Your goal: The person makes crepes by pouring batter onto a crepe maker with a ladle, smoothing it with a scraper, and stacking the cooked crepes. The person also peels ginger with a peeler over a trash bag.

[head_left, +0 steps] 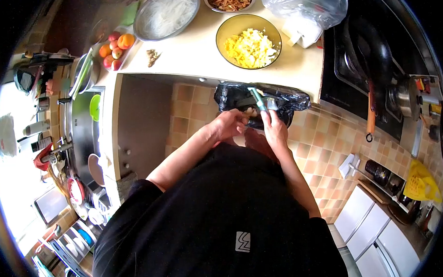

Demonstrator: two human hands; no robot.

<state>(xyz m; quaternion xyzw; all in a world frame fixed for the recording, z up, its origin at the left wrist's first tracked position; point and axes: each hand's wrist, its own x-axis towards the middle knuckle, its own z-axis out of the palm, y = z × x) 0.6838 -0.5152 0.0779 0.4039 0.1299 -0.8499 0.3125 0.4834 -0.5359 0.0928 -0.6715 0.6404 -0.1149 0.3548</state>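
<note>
The table (189, 56) ahead of you carries food that looks ready: a bowl of white strands (193, 15), a glass bowl of yellow-and-white chunks (223, 37) and a bowl of orange-brown shreds (210, 2). Below its edge, the black bag (225, 95) gapes open in front of you. Your left hand (227, 124) and right hand (276, 131) meet over it, so the trimming or peeling seems under way rather than finished. Your right fingers grip the green tool (257, 99); your left fingers pinch the pale piece (250, 111) beside it, over the bag. You cannot tell how much of that piece is done. A knobbly lump (152, 57) on the table, well apart from your hands, appears untouched and possibly left to do.
</note>
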